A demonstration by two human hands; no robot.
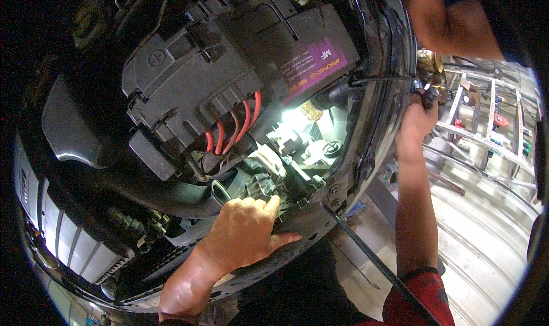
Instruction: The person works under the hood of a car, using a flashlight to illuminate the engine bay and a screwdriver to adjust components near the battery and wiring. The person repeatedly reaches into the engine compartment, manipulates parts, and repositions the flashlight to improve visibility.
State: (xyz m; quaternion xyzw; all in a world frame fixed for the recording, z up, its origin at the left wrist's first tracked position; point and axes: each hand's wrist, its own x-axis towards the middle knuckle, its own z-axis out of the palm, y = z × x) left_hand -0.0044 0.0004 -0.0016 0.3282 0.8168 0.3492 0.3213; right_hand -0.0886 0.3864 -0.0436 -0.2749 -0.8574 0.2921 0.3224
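While at one black housing [296, 196], left fingers [255, 205] together; right fingers [418, 110] around one handle [429, 97].

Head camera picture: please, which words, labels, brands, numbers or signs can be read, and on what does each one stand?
Battery, purple label: large yellow and white lettering, not copied out here; its small lines are too small to read.
Black cover: a plus sign inside a circle.
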